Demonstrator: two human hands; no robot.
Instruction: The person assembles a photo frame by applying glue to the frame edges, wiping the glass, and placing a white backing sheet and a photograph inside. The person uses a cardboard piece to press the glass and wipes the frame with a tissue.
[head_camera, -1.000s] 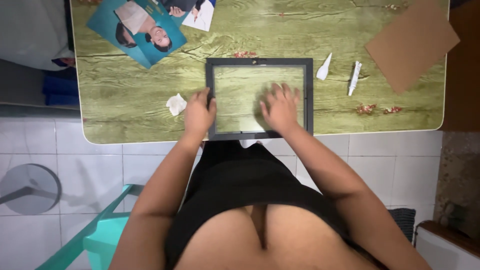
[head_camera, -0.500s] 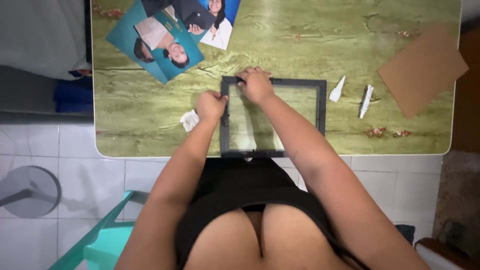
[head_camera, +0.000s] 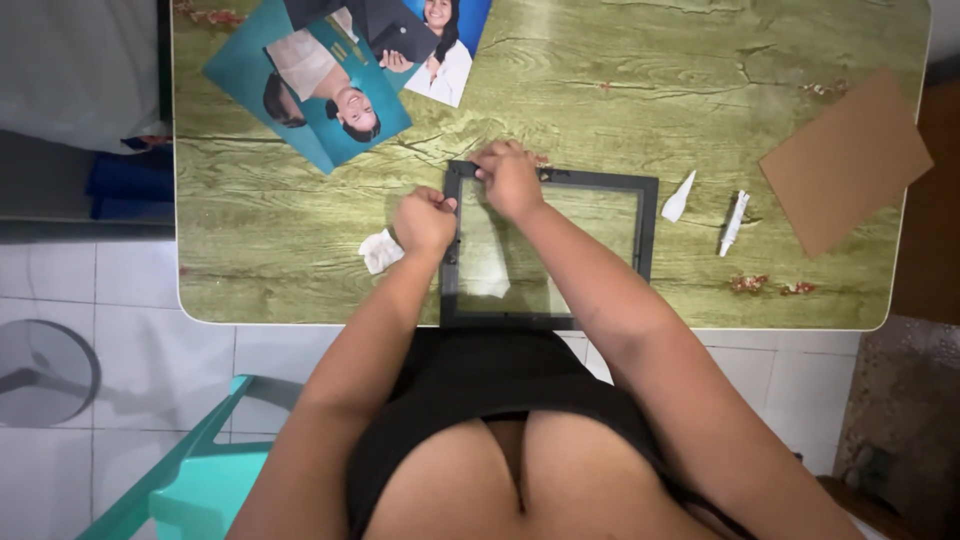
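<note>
A black picture frame with a glass pane lies flat on the green wood-grain table, near its front edge. My left hand is closed at the frame's left rail, fingers pinching its edge. My right hand is bent over the frame's top left corner, fingertips pressed on the rail. A crumpled white tissue lies just left of my left hand. Whether either hand grips something small at the rail is too small to see.
Two printed photos lie at the table's far left. A brown cardboard sheet sits at the right. A small white tube and a white cap piece lie right of the frame. A teal chair stands on the tiled floor.
My right hand left the glass's right side for the frame's top left corner. My left hand closed on the left rail. The view shifted so the table sits lower and further right.
</note>
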